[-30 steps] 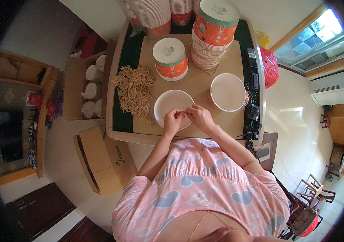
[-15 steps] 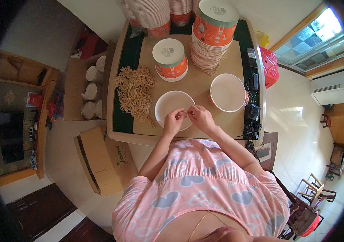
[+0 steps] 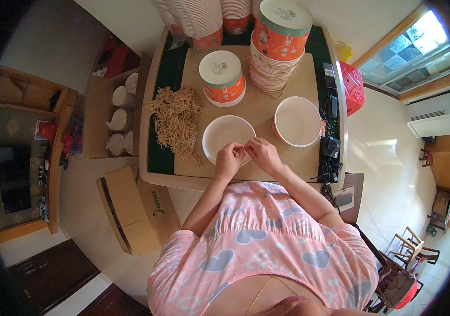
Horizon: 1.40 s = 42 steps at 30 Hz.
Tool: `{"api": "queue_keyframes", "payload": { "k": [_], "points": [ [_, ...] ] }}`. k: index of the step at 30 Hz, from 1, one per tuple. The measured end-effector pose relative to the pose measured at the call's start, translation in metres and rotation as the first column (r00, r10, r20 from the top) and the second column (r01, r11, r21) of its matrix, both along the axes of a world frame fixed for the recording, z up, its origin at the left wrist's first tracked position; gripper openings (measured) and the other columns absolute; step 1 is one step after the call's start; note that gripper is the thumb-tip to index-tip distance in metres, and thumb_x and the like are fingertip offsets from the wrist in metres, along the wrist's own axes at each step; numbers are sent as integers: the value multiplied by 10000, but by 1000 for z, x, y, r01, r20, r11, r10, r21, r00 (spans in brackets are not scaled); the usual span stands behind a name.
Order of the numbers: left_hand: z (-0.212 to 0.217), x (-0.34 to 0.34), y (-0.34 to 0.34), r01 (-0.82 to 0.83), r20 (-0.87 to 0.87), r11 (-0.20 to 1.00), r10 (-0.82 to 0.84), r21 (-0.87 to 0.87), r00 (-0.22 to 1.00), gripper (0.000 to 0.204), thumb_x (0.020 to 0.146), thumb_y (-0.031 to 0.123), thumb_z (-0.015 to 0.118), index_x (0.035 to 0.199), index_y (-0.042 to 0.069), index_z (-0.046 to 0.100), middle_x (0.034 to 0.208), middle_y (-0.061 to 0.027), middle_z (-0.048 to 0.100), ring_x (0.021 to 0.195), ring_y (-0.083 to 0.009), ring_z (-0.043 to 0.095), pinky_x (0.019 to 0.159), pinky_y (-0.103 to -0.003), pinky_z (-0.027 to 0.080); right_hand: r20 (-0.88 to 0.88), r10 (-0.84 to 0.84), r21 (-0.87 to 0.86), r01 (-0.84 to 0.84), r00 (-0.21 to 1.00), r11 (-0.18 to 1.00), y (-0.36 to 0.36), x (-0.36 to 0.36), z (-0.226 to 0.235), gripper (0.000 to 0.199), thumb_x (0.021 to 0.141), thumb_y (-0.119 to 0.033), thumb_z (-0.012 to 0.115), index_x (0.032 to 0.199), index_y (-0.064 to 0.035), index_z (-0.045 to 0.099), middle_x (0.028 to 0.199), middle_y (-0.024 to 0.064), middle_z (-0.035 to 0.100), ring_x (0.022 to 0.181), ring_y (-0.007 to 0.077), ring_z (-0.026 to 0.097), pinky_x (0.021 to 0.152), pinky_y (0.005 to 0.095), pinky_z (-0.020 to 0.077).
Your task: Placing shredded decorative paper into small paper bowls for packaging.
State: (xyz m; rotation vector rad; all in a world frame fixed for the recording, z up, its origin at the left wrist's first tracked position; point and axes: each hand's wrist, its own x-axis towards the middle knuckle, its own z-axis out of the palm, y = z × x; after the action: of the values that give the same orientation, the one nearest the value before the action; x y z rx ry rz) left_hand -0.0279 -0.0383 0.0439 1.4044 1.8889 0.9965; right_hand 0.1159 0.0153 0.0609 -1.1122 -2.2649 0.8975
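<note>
Over the near rim of an upright white paper tub point(image 3: 225, 129), my two hands meet with fingertips close together. My left hand point(image 3: 229, 161) is closed in a pinch, and so is my right hand point(image 3: 264, 157). Whatever lies between the fingers is too small to make out. To the right stands a second upright paper tub point(image 3: 297, 121), white inside. An orange tub with a green band point(image 3: 225, 90) sits upside down behind the first one. A tangled pile of tan cords point(image 3: 176, 122) lies at the left, one end trailing toward the near edge.
A tall stack of upturned tubs point(image 3: 282, 41) stands at the back right, tan strands draped round its lower part. Plastic-wrapped tub stacks point(image 3: 196, 21) are behind. Black adapters and cables point(image 3: 332, 146) line the right edge. An open carton of white bundles point(image 3: 102, 118) stands left.
My left hand has turned slightly and moved a little closer to the right hand. The right hand has barely shifted. The tubs and cords have stayed in place.
</note>
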Motion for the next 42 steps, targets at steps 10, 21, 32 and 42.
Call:
{"api": "queue_keyframes", "payload": {
  "k": [10, 21, 32, 42],
  "points": [
    [-4, -5, -1, 17, -40, 1000, -17, -4, 999, 96, 752, 94, 651, 809, 21, 626, 717, -88, 651, 593, -156, 610, 561, -289, 483, -2, 21, 11, -21, 1000, 1000, 1, 0, 2, 95, 783, -139, 591, 827, -57, 609, 801, 102, 592, 790, 296, 583, 677, 394, 474],
    [3, -13, -2, -27, 179, 999, 33, -38, 983, 135, 864, 107, 565, 835, -2, 639, 709, -91, 662, 656, -160, 650, 609, -276, 491, 20, 26, 46, -27, 999, 999, 2, 2, 6, 88, 801, -164, 579, 801, -78, 599, 756, 87, 577, 745, 291, 581, 635, 402, 471],
    [-1, -11, 1, 15, 292, 999, -4, -38, 956, 119, 842, 107, 602, 875, 0, 642, 737, -78, 667, 683, -127, 634, 626, -261, 489, -19, 9, 9, -9, 1000, 1000, 2, 0, 1, 70, 776, -139, 583, 776, -70, 596, 756, 103, 570, 726, 307, 587, 630, 409, 477],
    [4, -8, 1, 56, 150, 997, -48, -54, 988, 97, 771, 64, 652, 850, 12, 631, 735, -56, 653, 659, -101, 601, 607, -253, 478, 0, 29, 34, -29, 1000, 999, 2, 0, 5, 81, 772, -126, 594, 806, -55, 613, 778, 104, 568, 731, 310, 585, 639, 398, 474]
  ]
}}
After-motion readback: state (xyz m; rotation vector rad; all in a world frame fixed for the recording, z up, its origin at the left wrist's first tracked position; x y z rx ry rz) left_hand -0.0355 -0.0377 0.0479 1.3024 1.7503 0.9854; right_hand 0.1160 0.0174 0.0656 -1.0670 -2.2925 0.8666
